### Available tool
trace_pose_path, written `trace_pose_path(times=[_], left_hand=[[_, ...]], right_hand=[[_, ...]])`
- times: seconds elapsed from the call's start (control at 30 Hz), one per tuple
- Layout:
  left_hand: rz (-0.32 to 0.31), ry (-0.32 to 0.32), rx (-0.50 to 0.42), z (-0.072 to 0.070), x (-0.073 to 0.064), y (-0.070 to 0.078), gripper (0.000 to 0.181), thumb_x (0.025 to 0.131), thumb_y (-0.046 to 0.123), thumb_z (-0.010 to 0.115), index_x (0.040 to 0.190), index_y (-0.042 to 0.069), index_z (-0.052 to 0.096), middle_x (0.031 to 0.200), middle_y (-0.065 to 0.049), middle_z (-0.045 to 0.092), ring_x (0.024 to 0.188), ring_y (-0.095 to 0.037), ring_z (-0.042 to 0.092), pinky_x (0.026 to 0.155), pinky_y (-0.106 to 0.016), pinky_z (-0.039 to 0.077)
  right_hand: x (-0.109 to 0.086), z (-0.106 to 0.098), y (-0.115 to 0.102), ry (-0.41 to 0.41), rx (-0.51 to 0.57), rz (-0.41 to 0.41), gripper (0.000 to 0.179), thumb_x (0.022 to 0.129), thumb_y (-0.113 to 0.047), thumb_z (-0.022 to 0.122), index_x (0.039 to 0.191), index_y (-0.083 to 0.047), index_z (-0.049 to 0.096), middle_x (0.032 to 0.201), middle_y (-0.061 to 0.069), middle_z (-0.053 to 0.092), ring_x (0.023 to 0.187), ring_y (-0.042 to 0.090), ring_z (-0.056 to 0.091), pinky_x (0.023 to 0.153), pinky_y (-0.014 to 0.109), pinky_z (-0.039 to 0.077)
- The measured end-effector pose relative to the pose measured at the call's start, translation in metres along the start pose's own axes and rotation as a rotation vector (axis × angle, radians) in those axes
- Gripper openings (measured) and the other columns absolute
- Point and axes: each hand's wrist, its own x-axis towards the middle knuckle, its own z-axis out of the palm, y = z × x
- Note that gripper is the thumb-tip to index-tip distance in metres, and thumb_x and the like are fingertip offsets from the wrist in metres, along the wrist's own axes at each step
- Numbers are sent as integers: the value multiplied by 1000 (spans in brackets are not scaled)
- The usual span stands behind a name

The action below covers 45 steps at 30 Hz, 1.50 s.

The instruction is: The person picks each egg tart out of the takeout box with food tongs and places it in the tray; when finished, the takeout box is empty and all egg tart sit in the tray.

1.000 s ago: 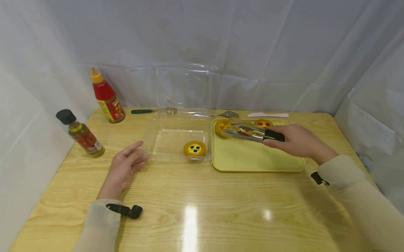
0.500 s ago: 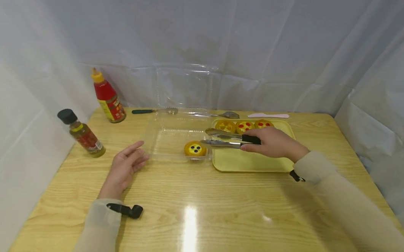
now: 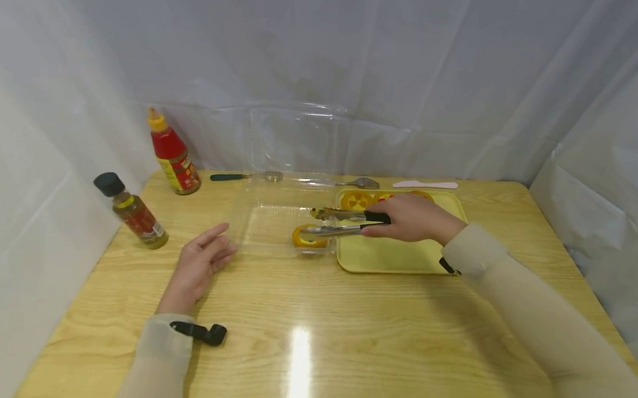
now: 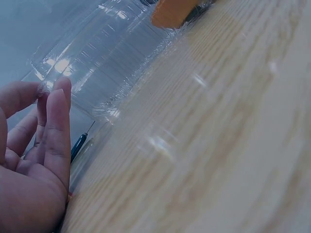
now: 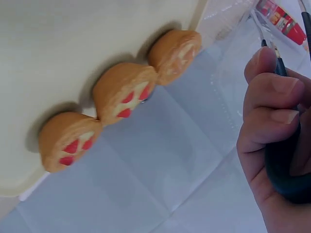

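My right hand [image 3: 412, 219] grips the black handles of metal tongs [image 3: 344, 230]. The tongs' arms stand apart with nothing between them, and one tip lies over the blueberry tart [image 3: 301, 237] in the head view, hiding part of it. That tart sits in the front right corner of a clear plastic container [image 3: 264, 220], whose lid is raised. On a yellow tray [image 3: 381, 256], a tart with yellow pieces [image 5: 175, 56] stands in a row with two red-topped tarts [image 5: 126, 92]. My left hand [image 3: 199, 262], fingers fairly straight, touches the container's left edge.
A red sauce bottle [image 3: 172, 155] and a dark-capped seasoning bottle [image 3: 136, 216] stand at the left. Behind the container and tray lie a green-handled utensil [image 3: 228, 177], a fork [image 3: 363, 182] and a pink knife [image 3: 425, 184]. White curtains enclose the table [image 3: 263, 340].
My right hand has moved left with the tongs, away from the yellow-topped tart that they were around, to over the container. The tart stays on the tray. My left hand has stayed put.
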Motion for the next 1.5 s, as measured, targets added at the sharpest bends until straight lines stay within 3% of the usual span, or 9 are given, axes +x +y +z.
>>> trace_pose_path(times=[0.1, 0.27, 0.37, 0.47, 0.6, 0.9, 1.07, 1.27, 1.5], left_hand=[[-13, 4, 2, 0, 0, 0, 54, 98, 16, 63, 148, 7, 45, 100, 0, 66, 89, -10, 70, 77, -21, 56], [-21, 9, 23, 0, -1, 1, 58, 98, 17, 64, 150, 5, 40, 101, 0, 67, 89, -9, 69, 77, -20, 56], [-21, 9, 29, 1, -1, 1, 59, 99, 17, 63, 151, 3, 38, 100, 0, 67, 89, -9, 69, 77, -20, 56], [-22, 10, 34, 2, -1, 2, 58, 100, 16, 62, 150, 3, 38, 100, 1, 66, 88, -8, 69, 77, -20, 56], [-22, -1, 42, 3, -1, 3, 57, 101, 17, 60, 151, 4, 37, 99, 2, 65, 89, -7, 69, 76, -19, 56], [-22, -22, 19, 2, 0, 3, 60, 101, 18, 58, 154, 5, 32, 101, -1, 67, 91, -9, 70, 76, -20, 56], [-37, -17, 4, 2, 0, 2, 59, 102, 17, 57, 154, 5, 31, 102, -2, 65, 91, -10, 70, 76, -19, 56], [-31, -25, -14, 2, 2, 2, 59, 102, 16, 57, 154, 5, 31, 98, -2, 68, 90, -10, 70, 75, -19, 56], [-33, -18, -16, -1, 3, 0, 60, 101, 18, 60, 153, 6, 34, 104, 0, 61, 91, -11, 70, 75, -19, 56]], right_hand=[[6, -2, -5, -29, -19, -27, 62, 95, -62, 52, 132, -12, 63, 90, 0, 67, 71, 15, 58, 64, 38, 48], [13, -4, -16, -53, -72, -36, 64, 95, -63, 51, 134, -12, 62, 116, 3, 69, 96, 20, 66, 86, 45, 54], [16, -5, -21, -65, -77, -35, 53, 96, -59, 53, 119, -15, 69, 97, 0, 69, 82, 18, 64, 75, 41, 52], [19, -3, -24, -78, -81, -37, 50, 96, -57, 54, 117, -14, 69, 95, 0, 68, 81, 18, 63, 75, 41, 52], [21, -2, -28, -94, -90, -16, 59, 96, -60, 53, 129, -12, 65, 115, 4, 68, 98, 23, 66, 87, 45, 53], [29, 0, -40, -68, -183, 2, 42, 95, -56, 59, 101, -15, 65, 73, -4, 59, 63, 13, 57, 59, 36, 50], [30, 2, -36, -16, -227, -42, 40, 95, -54, 59, 103, -16, 69, 74, -4, 60, 62, 12, 57, 60, 35, 53], [28, 3, -26, 33, -180, -63, 38, 97, -51, 58, 107, -17, 72, 70, -5, 58, 58, 11, 51, 55, 31, 45], [21, 3, -16, 88, -142, -51, 46, 97, -52, 58, 121, -16, 72, 97, 0, 71, 71, 12, 63, 67, 37, 55]])
